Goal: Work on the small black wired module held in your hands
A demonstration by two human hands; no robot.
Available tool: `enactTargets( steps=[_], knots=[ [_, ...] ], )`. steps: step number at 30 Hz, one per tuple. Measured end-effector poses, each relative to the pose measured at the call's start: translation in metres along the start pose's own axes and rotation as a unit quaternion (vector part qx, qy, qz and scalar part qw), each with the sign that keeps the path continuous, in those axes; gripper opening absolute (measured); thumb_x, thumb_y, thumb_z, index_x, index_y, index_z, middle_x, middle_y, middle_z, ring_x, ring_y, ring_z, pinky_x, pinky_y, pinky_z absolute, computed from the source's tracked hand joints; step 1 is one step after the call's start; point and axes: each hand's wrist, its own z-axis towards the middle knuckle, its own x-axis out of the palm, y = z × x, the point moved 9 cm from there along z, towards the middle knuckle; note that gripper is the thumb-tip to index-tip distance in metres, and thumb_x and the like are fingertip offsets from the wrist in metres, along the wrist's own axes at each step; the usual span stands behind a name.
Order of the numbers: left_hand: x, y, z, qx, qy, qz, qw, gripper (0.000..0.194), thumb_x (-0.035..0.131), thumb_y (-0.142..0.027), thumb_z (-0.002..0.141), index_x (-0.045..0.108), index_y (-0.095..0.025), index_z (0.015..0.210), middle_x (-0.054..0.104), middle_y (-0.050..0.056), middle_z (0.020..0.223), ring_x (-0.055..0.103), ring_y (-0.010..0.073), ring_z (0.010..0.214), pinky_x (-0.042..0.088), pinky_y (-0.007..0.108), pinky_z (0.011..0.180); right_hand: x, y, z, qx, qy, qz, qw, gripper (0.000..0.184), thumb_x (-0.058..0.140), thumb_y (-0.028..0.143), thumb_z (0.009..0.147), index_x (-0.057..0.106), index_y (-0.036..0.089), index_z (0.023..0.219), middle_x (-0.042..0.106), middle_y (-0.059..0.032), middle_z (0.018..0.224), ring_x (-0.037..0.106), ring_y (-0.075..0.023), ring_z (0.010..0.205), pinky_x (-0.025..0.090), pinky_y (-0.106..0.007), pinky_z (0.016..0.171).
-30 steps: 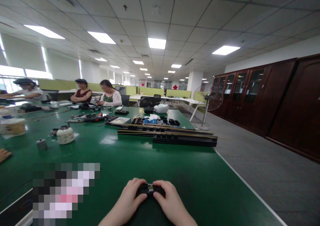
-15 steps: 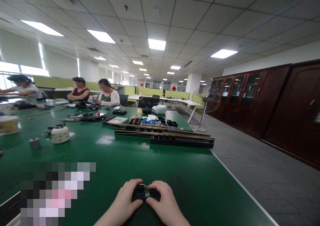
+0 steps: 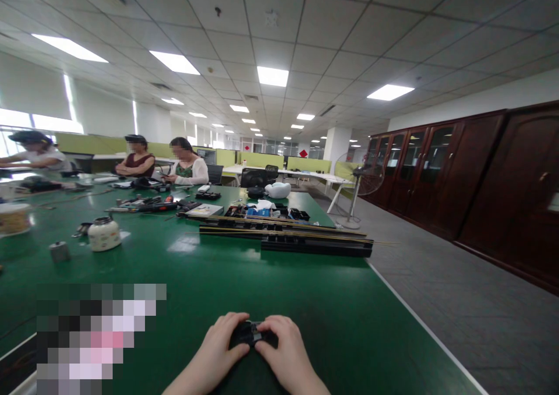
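Low in the middle of the head view, my left hand (image 3: 220,349) and my right hand (image 3: 283,348) meet on a small black part (image 3: 251,332) that rests on the green table (image 3: 279,290). Both hands curl round it from either side, thumbs underneath, fingers over its top. A small metallic spot shows on the part between my fingertips. Most of the part is hidden by my fingers.
Long black rails (image 3: 288,237) lie across the table ahead. A white jar (image 3: 103,233) and a small grey cylinder (image 3: 58,250) stand at the left. Three people sit at the far left end among tools. The table edge runs diagonally at the right, with grey floor, a standing fan (image 3: 364,179) and dark wooden cabinets beyond.
My hands stay closed on the black part. The view has shifted slightly, so the hands and table objects sit a little further left in the picture.
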Motion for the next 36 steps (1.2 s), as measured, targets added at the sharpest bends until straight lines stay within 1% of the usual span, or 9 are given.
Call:
enactTargets(
  steps=[3, 5, 9, 12, 16, 18, 22, 27, 36],
  knots=[
    [-0.001, -0.004, -0.001, 0.003, 0.005, 0.006, 1.0, 0.041, 0.054, -0.02, 0.065, 0.057, -0.022, 0.105, 0.061, 0.006, 0.11, 0.052, 0.0226, 0.105, 0.038, 0.033, 0.093, 0.0, 0.0, 0.0, 0.004, 0.003, 0.007, 1.0, 0.02, 0.063, 0.021, 0.066, 0.069, 0.027, 0.083, 0.067, -0.0011, 0.097, 0.056, -0.0226, 0.101, 0.038, -0.035, 0.093],
    [-0.001, -0.005, -0.001, 0.003, 0.006, 0.011, 1.0, 0.039, 0.054, -0.02, 0.065, 0.058, -0.022, 0.104, 0.062, 0.005, 0.108, 0.052, 0.0226, 0.104, 0.038, 0.033, 0.092, -0.002, 0.0, 0.001, 0.003, -0.006, 0.023, 1.0, 0.019, 0.062, 0.021, 0.067, 0.069, 0.027, 0.083, 0.067, -0.0012, 0.098, 0.056, -0.0223, 0.101, 0.038, -0.035, 0.093],
    [-0.002, -0.005, -0.002, -0.002, 0.009, 0.011, 1.0, 0.039, 0.053, -0.02, 0.066, 0.057, -0.021, 0.105, 0.061, 0.006, 0.11, 0.052, 0.0227, 0.105, 0.037, 0.033, 0.093, -0.012, -0.002, 0.002, 0.012, -0.05, 0.06, 0.997, 0.018, 0.058, 0.021, 0.07, 0.067, 0.024, 0.086, 0.067, -0.0026, 0.096, 0.059, -0.0214, 0.098, 0.042, -0.033, 0.09],
    [-0.002, -0.005, -0.001, -0.004, 0.012, 0.011, 1.0, 0.04, 0.054, -0.021, 0.066, 0.057, -0.022, 0.105, 0.061, 0.005, 0.11, 0.052, 0.0225, 0.106, 0.037, 0.033, 0.094, -0.019, -0.008, 0.002, 0.029, -0.081, 0.078, 0.993, 0.021, 0.056, 0.025, 0.072, 0.066, 0.023, 0.091, 0.067, -0.0039, 0.096, 0.06, -0.0217, 0.096, 0.045, -0.034, 0.088],
    [-0.003, -0.005, -0.001, -0.006, 0.012, 0.011, 1.0, 0.039, 0.055, -0.022, 0.066, 0.057, -0.022, 0.105, 0.061, 0.005, 0.11, 0.051, 0.0224, 0.106, 0.037, 0.033, 0.094, -0.028, -0.014, 0.002, 0.032, -0.124, 0.099, 0.987, 0.023, 0.055, 0.029, 0.075, 0.065, 0.022, 0.094, 0.068, -0.0053, 0.096, 0.061, -0.0221, 0.095, 0.047, -0.034, 0.087],
    [-0.002, -0.005, -0.002, -0.004, 0.013, 0.009, 1.0, 0.04, 0.054, -0.022, 0.067, 0.058, -0.021, 0.106, 0.061, 0.006, 0.111, 0.051, 0.0224, 0.106, 0.037, 0.033, 0.094, -0.034, -0.018, 0.002, 0.037, -0.148, 0.104, 0.983, 0.026, 0.054, 0.032, 0.076, 0.063, 0.021, 0.097, 0.068, -0.0064, 0.098, 0.061, -0.0223, 0.096, 0.047, -0.035, 0.088],
    [-0.001, -0.004, -0.001, 0.0, 0.011, 0.006, 1.0, 0.041, 0.054, -0.023, 0.067, 0.057, -0.02, 0.108, 0.061, 0.006, 0.111, 0.051, 0.0228, 0.106, 0.036, 0.033, 0.094, -0.041, -0.026, 0.002, 0.055, -0.176, 0.104, 0.977, 0.034, 0.052, 0.035, 0.077, 0.06, 0.019, 0.105, 0.067, -0.009, 0.103, 0.061, -0.0229, 0.098, 0.047, -0.037, 0.089],
    [0.001, 0.0, 0.001, 0.001, 0.007, 0.011, 1.0, 0.043, 0.055, -0.021, 0.065, 0.057, -0.021, 0.108, 0.061, 0.005, 0.111, 0.051, 0.0225, 0.107, 0.036, 0.033, 0.095, -0.052, -0.031, -0.001, 0.038, -0.231, 0.116, 0.965, 0.036, 0.052, 0.04, 0.078, 0.062, 0.019, 0.105, 0.066, -0.0097, 0.107, 0.061, -0.0235, 0.099, 0.048, -0.036, 0.088],
    [0.001, 0.003, -0.001, 0.006, 0.006, 0.005, 1.0, 0.044, 0.053, -0.021, 0.065, 0.057, -0.021, 0.109, 0.061, 0.005, 0.112, 0.051, 0.0221, 0.107, 0.036, 0.032, 0.094, -0.061, -0.03, -0.003, 0.051, -0.251, 0.089, 0.963, 0.042, 0.046, 0.047, 0.081, 0.06, 0.018, 0.108, 0.063, -0.0108, 0.112, 0.057, -0.0248, 0.104, 0.044, -0.038, 0.091]
  ],
)
